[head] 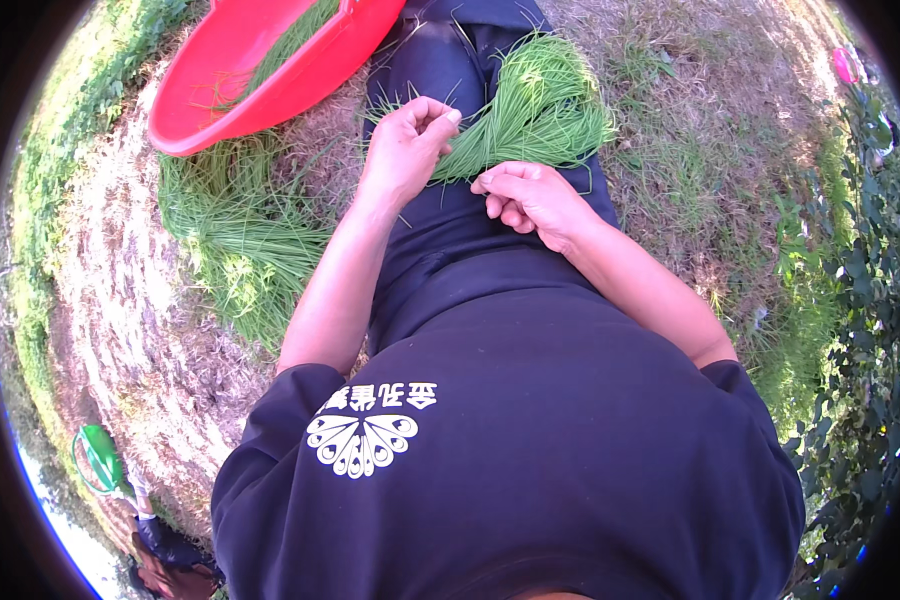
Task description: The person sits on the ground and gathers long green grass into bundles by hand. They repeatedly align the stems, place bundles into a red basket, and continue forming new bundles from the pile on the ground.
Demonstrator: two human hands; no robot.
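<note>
A thick bundle of long, thin green stems (529, 112) lies across my dark trousers (465, 217), its rounded end to the right. My left hand (412, 146) is at the bundle's narrower left end, thumb and forefinger pinched together. Just below the stems is my right hand (529, 199), its fingers curled and the thumb near the forefinger. Whether either hand pinches a fine stem is too small to tell. A few loose stems stick out around my left hand and over my knees.
A red plastic basin (285, 105) holding green stems (292, 45) is at upper left. Beside it, a heap of similar stems (247, 240) lies on dry grass. Leafy plants (870, 300) line the right. A person (169, 551) with a green basket (101, 457) is at lower left.
</note>
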